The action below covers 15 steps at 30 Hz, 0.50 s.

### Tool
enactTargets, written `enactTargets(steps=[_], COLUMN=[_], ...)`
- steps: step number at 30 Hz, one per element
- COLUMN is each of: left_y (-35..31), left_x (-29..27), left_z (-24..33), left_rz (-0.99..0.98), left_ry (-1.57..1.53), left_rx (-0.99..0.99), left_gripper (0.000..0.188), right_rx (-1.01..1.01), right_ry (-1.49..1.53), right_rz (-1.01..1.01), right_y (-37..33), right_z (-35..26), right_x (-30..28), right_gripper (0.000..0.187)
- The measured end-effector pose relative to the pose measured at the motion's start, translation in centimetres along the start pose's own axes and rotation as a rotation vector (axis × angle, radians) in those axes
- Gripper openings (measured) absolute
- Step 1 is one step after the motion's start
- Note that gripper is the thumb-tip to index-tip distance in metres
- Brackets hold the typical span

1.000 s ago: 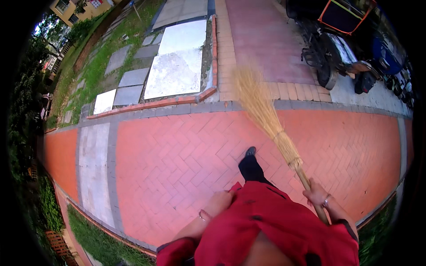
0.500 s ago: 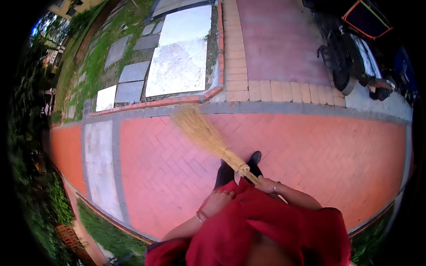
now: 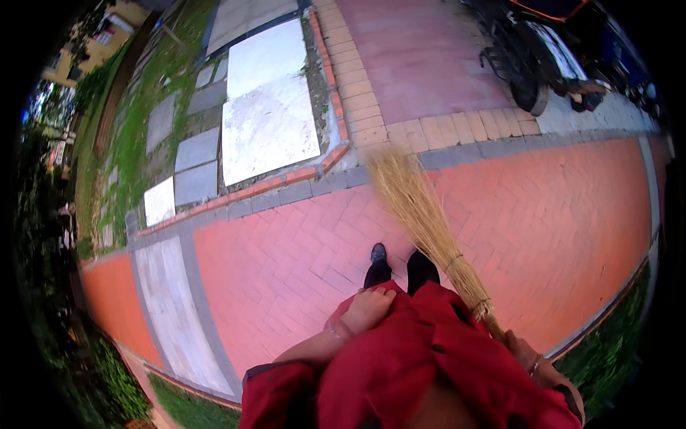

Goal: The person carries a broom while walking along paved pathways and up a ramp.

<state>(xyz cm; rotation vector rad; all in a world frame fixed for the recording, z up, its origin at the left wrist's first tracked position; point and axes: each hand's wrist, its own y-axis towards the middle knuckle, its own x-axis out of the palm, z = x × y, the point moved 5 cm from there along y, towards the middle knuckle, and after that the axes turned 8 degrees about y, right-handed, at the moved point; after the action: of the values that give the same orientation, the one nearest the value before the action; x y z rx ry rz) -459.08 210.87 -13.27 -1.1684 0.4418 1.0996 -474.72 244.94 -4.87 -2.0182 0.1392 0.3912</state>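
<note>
A straw broom (image 3: 418, 207) with a bound neck slants up and left from my right hand (image 3: 524, 350), which is wrapped round its short handle beside my right hip. The blurred tips of its bristles spread over the grey edging at the far side of the red paving. My left hand (image 3: 368, 309) rests against the front of my red garment (image 3: 429, 343) with its fingers curled in. Whatever those fingers may hold is hidden.
Herringbone brick paving (image 3: 286, 264) lies under my feet. Beyond it, a low brick border (image 3: 264, 184) edges white slabs (image 3: 271, 132) and grass. A parked motorbike (image 3: 532, 89) stands at the far right. Grass (image 3: 189, 400) also runs along the near left.
The broom has swung to the right across the paving, and my right hand has moved right and nearer my hip. One foot has shifted; my left hand stays at the garment.
</note>
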Motion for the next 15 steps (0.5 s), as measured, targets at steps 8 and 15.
enactTargets(steps=[8,15], left_y=[-1.1,-4.2], left_x=[-0.5,0.9], left_z=[-2.4,-5.4], left_rz=[-0.13,-0.147], left_ry=[0.088,0.065], left_rx=[0.178,0.159], left_gripper=[0.024,0.018], right_rx=[0.02,0.186], right_ry=[0.193,0.317], right_rz=[-0.057,0.134], right_y=[11.6,4.5], right_z=[2.1,-1.4], right_x=[13.4,14.4], right_gripper=[0.042,0.047])
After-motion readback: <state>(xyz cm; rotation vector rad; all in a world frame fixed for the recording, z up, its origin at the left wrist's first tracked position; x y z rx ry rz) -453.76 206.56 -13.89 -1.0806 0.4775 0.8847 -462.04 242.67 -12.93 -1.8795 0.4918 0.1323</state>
